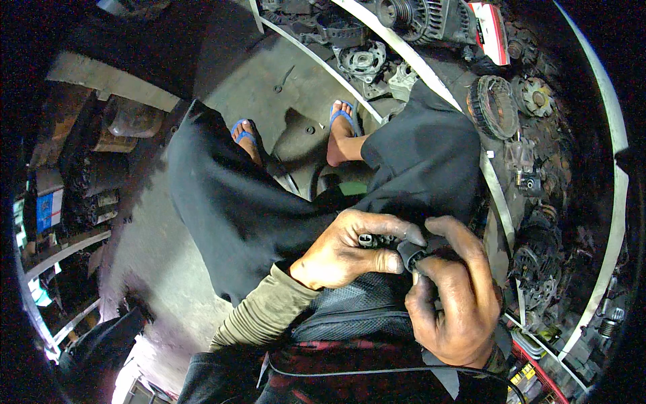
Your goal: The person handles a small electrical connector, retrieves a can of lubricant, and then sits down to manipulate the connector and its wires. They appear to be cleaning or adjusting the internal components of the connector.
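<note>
Above my lap, both hands meet around a small black part point(409, 255). My left hand point(343, 252) comes in from the left in an olive sleeve and pinches the part between thumb and fingers. A pale-rimmed, socket-like end point(365, 239) shows inside its grip, beside the palm. My right hand point(461, 306), with darkened, grimy fingers, closes on the part's right side with thumb and fingertips. Most of the part lies behind the fingers, so its exact kind cannot be made out.
An alternator point(431, 20) and a red-and-white box point(490, 34) sit on the rack at the far right. A round stator coil point(494, 106) lies nearer among greasy parts. A thin black cable point(377, 369) crosses my lap. Shelves with a blue box point(48, 210) stand left.
</note>
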A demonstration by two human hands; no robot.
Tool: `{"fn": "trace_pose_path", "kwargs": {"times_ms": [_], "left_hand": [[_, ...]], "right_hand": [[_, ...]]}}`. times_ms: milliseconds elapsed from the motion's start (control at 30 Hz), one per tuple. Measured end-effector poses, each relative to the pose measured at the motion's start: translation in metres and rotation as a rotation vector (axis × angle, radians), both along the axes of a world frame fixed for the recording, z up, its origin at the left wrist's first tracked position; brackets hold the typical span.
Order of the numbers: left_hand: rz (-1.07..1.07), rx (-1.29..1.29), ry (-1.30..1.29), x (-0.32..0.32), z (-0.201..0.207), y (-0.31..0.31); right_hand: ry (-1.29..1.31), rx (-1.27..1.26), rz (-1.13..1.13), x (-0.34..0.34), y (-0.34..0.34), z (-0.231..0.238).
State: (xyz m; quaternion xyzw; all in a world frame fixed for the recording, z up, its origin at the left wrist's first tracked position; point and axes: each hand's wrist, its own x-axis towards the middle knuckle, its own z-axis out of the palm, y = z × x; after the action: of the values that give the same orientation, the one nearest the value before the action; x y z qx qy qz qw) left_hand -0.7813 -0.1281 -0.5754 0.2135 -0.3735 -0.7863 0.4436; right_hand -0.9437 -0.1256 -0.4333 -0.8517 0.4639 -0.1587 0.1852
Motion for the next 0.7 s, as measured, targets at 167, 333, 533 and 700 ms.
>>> {"fn": "trace_pose_path", "kwargs": {"times_ms": [167, 333, 533, 700], "left_hand": [[-0.024, 0.081, 0.064, 0.001, -0.002, 0.003], [-0.033, 0.067, -0.001, -0.001, -0.003, -0.001], [0.081, 0.085, -0.071, -0.007, 0.001, 0.0], [0.111, 0.013, -0.242, -0.004, 0.003, -0.001]], "right_hand": [[-0.003, 0.084, 0.055, -0.005, 0.0, -0.001], [-0.011, 0.052, 0.081, -0.011, 0.0, -0.006], [-0.033, 0.025, -0.002, -0.007, -0.001, -0.004], [-0.003, 0.008, -0.037, -0.011, -0.005, -0.006]]}}
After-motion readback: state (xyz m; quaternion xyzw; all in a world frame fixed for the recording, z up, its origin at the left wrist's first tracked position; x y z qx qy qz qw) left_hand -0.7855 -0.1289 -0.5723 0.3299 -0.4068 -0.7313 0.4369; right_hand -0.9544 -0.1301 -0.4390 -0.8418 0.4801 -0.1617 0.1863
